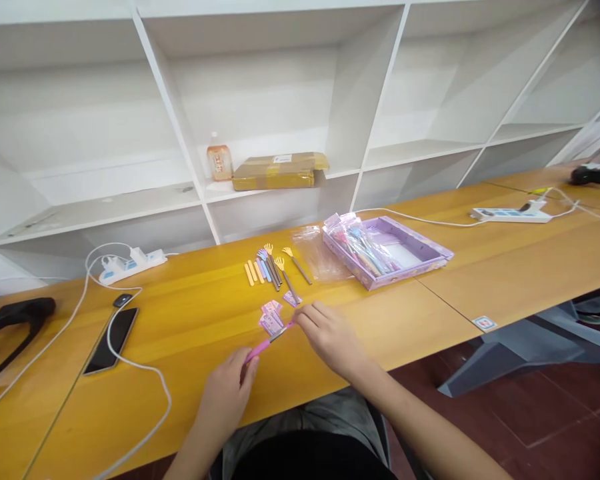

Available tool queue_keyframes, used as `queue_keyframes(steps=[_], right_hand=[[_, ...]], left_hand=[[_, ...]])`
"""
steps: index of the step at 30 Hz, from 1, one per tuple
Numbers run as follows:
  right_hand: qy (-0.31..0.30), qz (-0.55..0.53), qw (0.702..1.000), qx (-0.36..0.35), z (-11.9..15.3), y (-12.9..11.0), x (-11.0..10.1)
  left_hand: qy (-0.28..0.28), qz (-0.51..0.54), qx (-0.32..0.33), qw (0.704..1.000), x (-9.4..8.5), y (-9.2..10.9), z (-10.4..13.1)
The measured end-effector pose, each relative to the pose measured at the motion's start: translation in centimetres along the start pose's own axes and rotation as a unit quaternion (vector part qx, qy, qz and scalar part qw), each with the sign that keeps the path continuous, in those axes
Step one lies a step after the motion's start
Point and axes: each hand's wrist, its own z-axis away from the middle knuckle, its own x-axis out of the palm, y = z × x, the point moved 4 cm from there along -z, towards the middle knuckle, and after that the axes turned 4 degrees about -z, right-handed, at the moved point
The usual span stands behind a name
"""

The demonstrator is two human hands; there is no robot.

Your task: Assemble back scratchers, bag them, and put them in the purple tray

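Observation:
Near the table's front edge, my left hand (pixel 229 387) grips the pink handle of a thin stick-like tool (pixel 261 347) with a metal shaft. The fingers of my right hand (pixel 330 333) pinch the other, pink end of this tool. Just behind it lie several small pink and purple cards (pixel 271 317), and one more card (pixel 292 299) is by my right fingers. Farther back are several dark rods with yellow or purple claw-shaped heads (pixel 280 265). Left of them lie short yellow, purple and blue handles (pixel 253 273).
A purple tray (pixel 415 267) holds bagged colourful sticks (pixel 363 247), with clear bags (pixel 313 257) beside it. At left are a phone (pixel 113 340), white cables and a power strip (pixel 133 265). A bottle (pixel 219 160) and cardboard box (pixel 275 173) stand on the shelf.

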Motion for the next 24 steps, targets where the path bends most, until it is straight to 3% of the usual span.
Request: queue_keyframes(steps=[4,7,10,12,14,18,21,24], right_hand=[[0.004,-0.02,1.0,-0.024,-3.9,2.6,1.3],[0.015,-0.066,0.997,-0.041,-7.3,4.4,2.9],[0.045,-0.087,0.994,-0.04,-9.7,7.0,4.3],[0.05,-0.064,0.997,0.012,-10.4,9.8,5.1],[0.022,-0.013,0.992,0.125,-10.0,13.2,6.1],[-0.046,0.068,0.937,0.341,-6.8,19.1,8.0],[-0.067,0.079,0.909,0.404,-4.7,21.2,9.5],[-0.07,0.078,0.899,0.425,-3.7,22.1,10.2]], left_hand=[[-0.069,0.022,-0.024,0.997,-0.5,-0.7,-2.7],[-0.116,0.145,-0.034,0.982,0.1,-1.6,-5.9],[-0.161,0.365,-0.081,0.913,1.7,-3.5,-9.3],[-0.146,0.449,-0.118,0.874,2.8,-5.2,-11.3],[-0.119,0.485,-0.132,0.856,3.6,-6.6,-12.7],[-0.073,0.544,-0.137,0.824,4.2,-8.3,-13.3],[-0.061,0.574,-0.135,0.806,4.1,-9.0,-12.7],[-0.073,0.582,-0.132,0.799,4.5,-9.1,-12.2]])
